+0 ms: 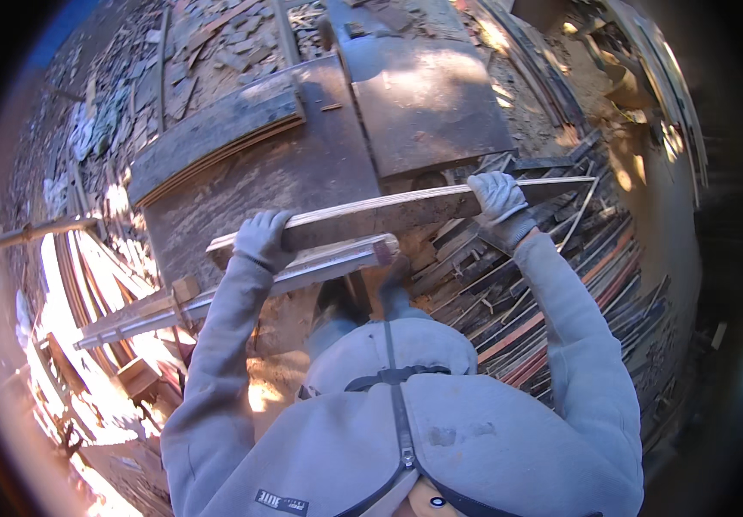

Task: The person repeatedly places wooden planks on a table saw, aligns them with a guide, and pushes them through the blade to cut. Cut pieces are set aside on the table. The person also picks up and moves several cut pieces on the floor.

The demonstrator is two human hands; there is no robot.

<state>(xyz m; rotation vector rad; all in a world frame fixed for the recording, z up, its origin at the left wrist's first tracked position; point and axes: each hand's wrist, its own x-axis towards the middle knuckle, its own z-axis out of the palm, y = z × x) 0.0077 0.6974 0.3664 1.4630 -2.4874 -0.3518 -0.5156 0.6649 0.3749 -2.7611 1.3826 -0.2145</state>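
A long plywood board (380,214), with a pale layered edge and a dark face, spans the space in front of me. My left hand (264,239), in a light grey glove, is closed over it near its left end. Further along to the right, my right hand (500,205), gloved alike, wraps round its upper edge; the board's tapering end runs on past it. Just below the board lies a straight metal-edged rail (242,289) along the near side of the dark flat tabletop (268,194). The fingers' undersides are hidden behind the board.
Several stacked boards (216,142) lie on the tabletop's far left part. Beyond a narrow gap stands a second brown flat surface (432,108). Long strips of scrap wood (552,319) are heaped to the right. Wood offcuts (233,43) cover the ground at the far left.
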